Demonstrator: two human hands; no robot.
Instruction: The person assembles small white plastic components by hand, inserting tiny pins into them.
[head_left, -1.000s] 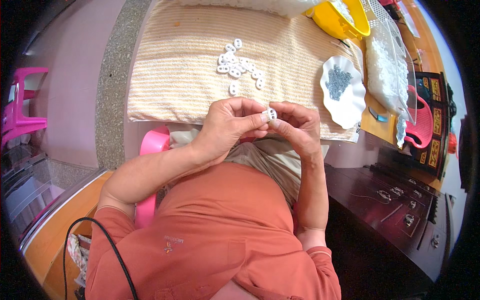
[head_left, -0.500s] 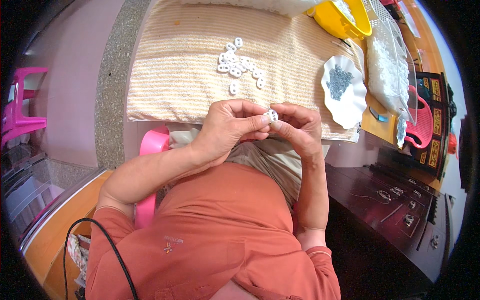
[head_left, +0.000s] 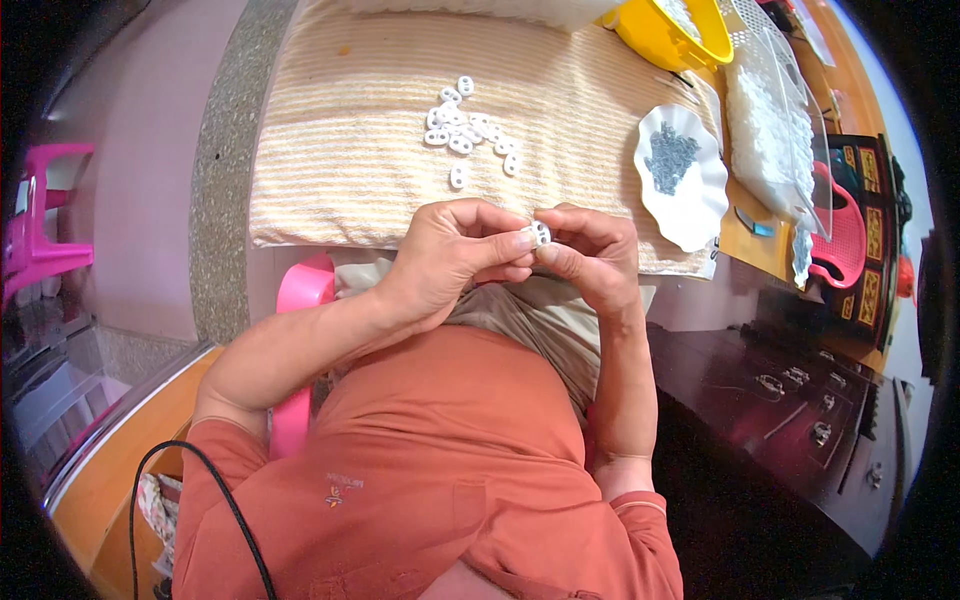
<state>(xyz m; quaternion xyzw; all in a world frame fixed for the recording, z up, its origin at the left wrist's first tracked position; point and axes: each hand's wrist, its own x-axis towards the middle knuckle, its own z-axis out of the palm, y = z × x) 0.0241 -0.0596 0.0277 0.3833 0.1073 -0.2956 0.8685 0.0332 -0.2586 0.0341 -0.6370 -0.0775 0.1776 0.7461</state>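
Note:
Between both hands, just past the near edge of the towel-covered table, is a small white oval plastic piece (head_left: 540,233) with dark holes in its face. My left hand (head_left: 462,252) pinches it from the left between thumb and fingers. From the right, the thumb and forefinger of my right hand (head_left: 596,250) close on the same piece. Several similar white two-holed pieces (head_left: 460,143) lie in a loose cluster on the striped towel (head_left: 350,150). To the right, a white wavy-rimmed dish (head_left: 688,218) holds a heap of small grey metallic-looking parts (head_left: 671,157).
A yellow basin (head_left: 655,35) with white contents stands at the far right. Beside it is a clear plastic bin (head_left: 775,130) full of white pieces. A blue-and-dark small tool (head_left: 757,226) lies near the dish. Pink chairs (head_left: 845,235) stand around, and a black cable (head_left: 222,490) hangs at lower left.
The view has shifted slightly, moving the table things a little leftward in the picture. Both hands keep hold of the white piece, which appears slightly turned.

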